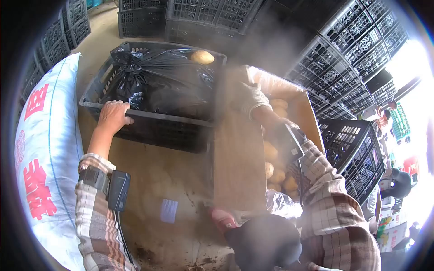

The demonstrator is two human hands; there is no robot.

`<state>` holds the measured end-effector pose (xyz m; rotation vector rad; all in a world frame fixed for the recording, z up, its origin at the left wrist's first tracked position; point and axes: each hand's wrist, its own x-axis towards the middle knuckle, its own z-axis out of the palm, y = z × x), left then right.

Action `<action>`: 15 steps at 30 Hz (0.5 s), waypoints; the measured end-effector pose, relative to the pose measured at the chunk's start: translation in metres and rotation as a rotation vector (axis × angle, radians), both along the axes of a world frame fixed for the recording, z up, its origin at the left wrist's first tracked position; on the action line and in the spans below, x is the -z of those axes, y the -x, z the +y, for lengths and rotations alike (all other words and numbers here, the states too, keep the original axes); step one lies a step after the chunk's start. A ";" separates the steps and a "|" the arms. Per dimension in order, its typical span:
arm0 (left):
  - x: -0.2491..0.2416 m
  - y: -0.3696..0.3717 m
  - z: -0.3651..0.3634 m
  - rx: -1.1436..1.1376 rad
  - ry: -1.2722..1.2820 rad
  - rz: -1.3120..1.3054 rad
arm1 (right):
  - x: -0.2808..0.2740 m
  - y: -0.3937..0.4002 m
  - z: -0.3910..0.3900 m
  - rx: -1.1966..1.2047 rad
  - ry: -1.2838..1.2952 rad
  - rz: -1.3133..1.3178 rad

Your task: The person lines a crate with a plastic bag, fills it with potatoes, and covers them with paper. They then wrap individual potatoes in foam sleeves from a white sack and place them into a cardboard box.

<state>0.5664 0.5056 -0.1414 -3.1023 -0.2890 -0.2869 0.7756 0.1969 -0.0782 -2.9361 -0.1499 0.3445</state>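
Observation:
My left hand, bare, has its fingers curled over the near rim of a black plastic crate. Inside the crate lies a knotted black plastic bag, with one potato on top at the far right. My right hand, in a pale knitted glove, is closed over the upper left edge of a cardboard box; haze on the lens blurs its fingertips. Several potatoes lie in that box, partly covered by my right forearm. Clear plastic film shows at the box's near end.
A full white sack with red print stands at the left. Stacked black crates rise at the back and right; another crate tilts beside the box. A paper slip lies on the floor. A person is at the far right.

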 end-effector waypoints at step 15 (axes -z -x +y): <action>0.013 0.055 -0.054 -0.118 -0.019 -0.020 | -0.013 0.009 0.014 -0.034 0.204 -0.115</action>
